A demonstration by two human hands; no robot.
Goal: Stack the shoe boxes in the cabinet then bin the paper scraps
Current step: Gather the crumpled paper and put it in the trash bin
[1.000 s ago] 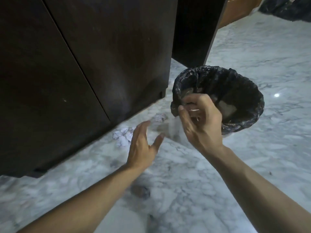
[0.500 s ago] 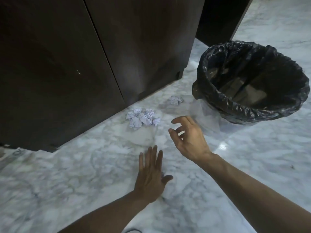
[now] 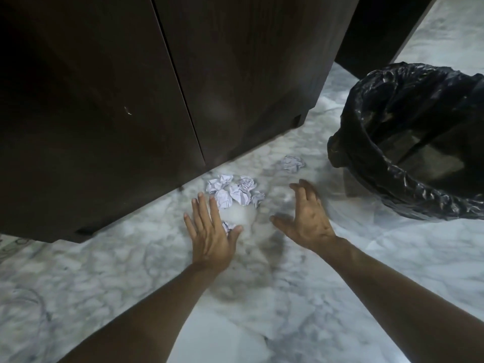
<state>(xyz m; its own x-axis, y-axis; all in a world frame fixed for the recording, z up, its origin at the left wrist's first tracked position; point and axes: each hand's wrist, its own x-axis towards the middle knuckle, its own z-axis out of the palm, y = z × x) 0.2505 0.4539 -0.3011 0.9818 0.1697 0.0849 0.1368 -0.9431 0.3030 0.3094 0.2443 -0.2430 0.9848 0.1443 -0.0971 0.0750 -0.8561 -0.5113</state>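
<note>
Several crumpled white paper scraps (image 3: 235, 192) lie in a cluster on the marble floor at the foot of the dark wooden cabinet (image 3: 157, 87), whose doors are closed. One more scrap (image 3: 292, 163) lies apart, nearer the bin (image 3: 408, 142), which is lined with a black bag and stands at the right. My left hand (image 3: 209, 231) is spread flat with straight fingers just below the cluster, a small scrap (image 3: 227, 226) peeking out by its thumb. My right hand (image 3: 306, 216) hovers with fingers spread, right of the cluster, holding nothing. No shoe boxes are visible.
The marble floor (image 3: 262, 297) stretches toward me and to the right. The cabinet's base edge runs diagonally from lower left to upper right. A second dark panel (image 3: 379, 30) stands behind the bin.
My right hand has come away from the bin rim and down toward the scraps. My left hand has slid forward to the edge of the cluster. The view has moved closer to the floor.
</note>
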